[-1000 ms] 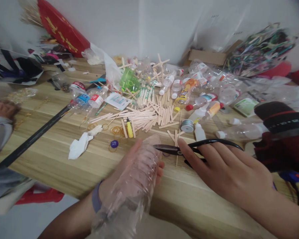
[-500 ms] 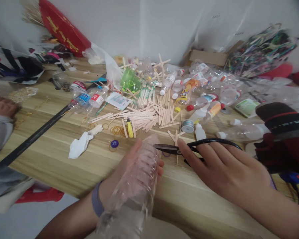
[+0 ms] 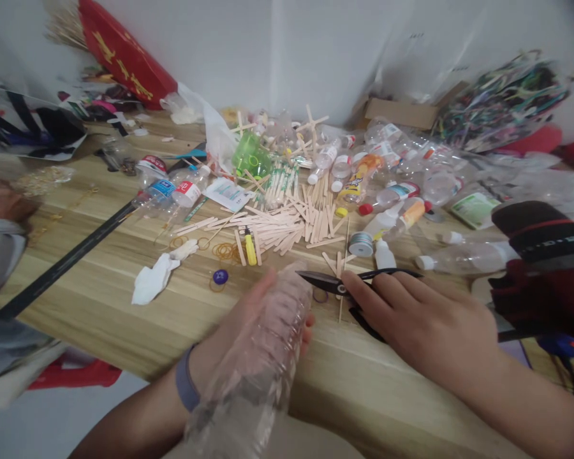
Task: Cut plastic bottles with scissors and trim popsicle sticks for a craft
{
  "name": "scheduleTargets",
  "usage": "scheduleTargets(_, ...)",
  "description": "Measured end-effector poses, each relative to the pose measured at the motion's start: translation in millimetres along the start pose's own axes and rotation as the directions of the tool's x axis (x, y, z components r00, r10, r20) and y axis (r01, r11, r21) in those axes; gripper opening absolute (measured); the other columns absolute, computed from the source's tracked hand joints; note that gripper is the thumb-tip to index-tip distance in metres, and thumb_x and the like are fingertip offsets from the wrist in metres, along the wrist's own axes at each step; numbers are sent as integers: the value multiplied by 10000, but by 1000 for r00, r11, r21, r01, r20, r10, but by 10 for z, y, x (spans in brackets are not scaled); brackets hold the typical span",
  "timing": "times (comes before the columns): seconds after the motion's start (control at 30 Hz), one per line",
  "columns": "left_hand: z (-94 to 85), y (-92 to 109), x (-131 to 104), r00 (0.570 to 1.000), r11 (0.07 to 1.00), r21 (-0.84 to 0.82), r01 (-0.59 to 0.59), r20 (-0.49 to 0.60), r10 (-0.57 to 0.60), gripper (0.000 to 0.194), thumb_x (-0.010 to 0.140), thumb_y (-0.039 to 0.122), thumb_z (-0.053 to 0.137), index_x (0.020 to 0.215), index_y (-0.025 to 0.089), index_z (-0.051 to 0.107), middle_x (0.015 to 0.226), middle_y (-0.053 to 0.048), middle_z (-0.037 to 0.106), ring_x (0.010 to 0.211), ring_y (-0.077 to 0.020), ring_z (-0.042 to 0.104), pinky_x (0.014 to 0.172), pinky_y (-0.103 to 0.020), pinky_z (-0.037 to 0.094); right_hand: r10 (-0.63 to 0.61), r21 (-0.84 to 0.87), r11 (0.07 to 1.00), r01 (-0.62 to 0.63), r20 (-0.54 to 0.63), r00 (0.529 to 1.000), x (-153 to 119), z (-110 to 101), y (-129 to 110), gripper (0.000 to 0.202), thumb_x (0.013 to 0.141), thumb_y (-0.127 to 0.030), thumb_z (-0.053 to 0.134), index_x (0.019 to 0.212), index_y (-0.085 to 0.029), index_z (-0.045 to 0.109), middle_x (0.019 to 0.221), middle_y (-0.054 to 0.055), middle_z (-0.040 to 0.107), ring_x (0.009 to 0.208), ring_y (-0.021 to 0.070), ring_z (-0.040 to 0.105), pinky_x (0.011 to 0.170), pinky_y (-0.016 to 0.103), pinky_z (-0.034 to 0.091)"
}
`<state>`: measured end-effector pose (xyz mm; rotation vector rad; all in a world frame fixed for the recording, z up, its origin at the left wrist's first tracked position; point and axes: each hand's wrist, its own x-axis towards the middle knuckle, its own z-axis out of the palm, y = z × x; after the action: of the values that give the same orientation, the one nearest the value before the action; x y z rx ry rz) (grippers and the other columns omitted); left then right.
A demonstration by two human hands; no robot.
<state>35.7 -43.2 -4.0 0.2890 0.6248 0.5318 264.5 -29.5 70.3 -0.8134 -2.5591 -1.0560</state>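
Observation:
A clear ribbed plastic bottle (image 3: 272,344) lies tilted in my left hand (image 3: 243,319), whose fingertips show at its right side. Its far end is held up over the wooden table (image 3: 172,331). My right hand (image 3: 425,312) is closed on black-handled scissors (image 3: 335,284). The dark blades point left, with their tip at the bottle's far end; whether they touch the plastic cannot be made out. Beyond the bottle lie a yellow screwdriver (image 3: 250,247), rubber bands (image 3: 228,252) and a blue cap (image 3: 219,276).
Wooden sticks (image 3: 277,229) and many plastic bottles (image 3: 397,191) cover the table's back. A white tissue (image 3: 154,279) and a long black bar (image 3: 71,258) lie left. Another person's hand (image 3: 2,201) is at the far left, a dark red-black item (image 3: 545,255) at the right.
My right hand and the scissors have shifted slightly; the handles have swung apart less flat, and the blades sit nearer the bottle's end edge. My left hand and the bottle have barely moved.

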Motion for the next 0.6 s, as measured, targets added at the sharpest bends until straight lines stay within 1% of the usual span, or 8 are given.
scheduleTargets(0.1,-6,-4,-16,998,996,-86,21,-59,-26,798,899,756,223,857,89,659,667,-52,646,610,-158,615,619,-257,433,91,50,994,-94,48,995,-53,30,13,424,1036,-172,289,1033,-172,713,603,19,588,561,168,539,497,292,261)
scheduleTargets(0.17,-6,3,-35,998,997,-72,5,-60,-9,777,893,755,254,861,92,659,662,-50,641,601,-161,612,595,-253,412,145,65,986,-152,97,985,-98,41,18,487,1061,-276,223,1081,-176,699,673,50,619,625,184,575,480,285,266)
scheduleTargets(0.23,-21,13,-50,999,999,-30,18,-49,-19,743,884,751,299,885,101,660,684,-54,648,607,-172,615,588,-261,410,186,73,978,-198,140,972,-139,40,22,530,1063,-338,183,1116,-174,684,706,66,616,669,199,581,472,284,272)
scheduleTargets(0.3,-50,24,-56,999,1000,0,29,-32,-29,728,854,766,353,921,110,661,716,-61,659,613,-186,618,588,-274,421,193,81,975,-207,153,969,-169,23,24,511,1060,-354,198,1136,-176,671,712,64,603,685,208,565,479,285,291)
scheduleTargets(0.4,-88,50,-55,999,1000,-17,12,-31,-13,696,824,762,426,962,122,661,771,-65,671,626,-196,630,598,-288,445,159,116,977,-179,165,973,-186,-18,15,483,1051,-391,239,1141,-178,663,739,73,601,729,229,548,518,289,346)
scheduleTargets(0.5,-73,81,-67,997,998,-42,-38,-75,35,620,872,693,425,959,128,665,789,-60,683,625,-192,650,596,-283,463,162,162,968,-192,182,970,-174,-42,-15,542,1029,-471,230,1122,-188,683,768,105,587,732,268,526,563,325,376)
scheduleTargets(0.53,-59,90,-74,995,997,-46,-57,-90,52,604,891,670,416,957,124,667,782,-59,687,619,-189,655,591,-277,465,169,165,966,-199,177,969,-171,-44,-27,553,1026,-473,222,1096,-196,696,757,109,572,711,273,516,573,339,376)
scheduleTargets(0.6,-34,98,-82,992,996,-55,-71,-107,65,607,909,652,400,947,110,672,765,-61,696,609,-184,664,583,-265,467,165,155,970,-187,145,975,-179,-46,-48,521,1032,-411,228,1053,-197,702,710,94,535,648,261,500,576,349,360)
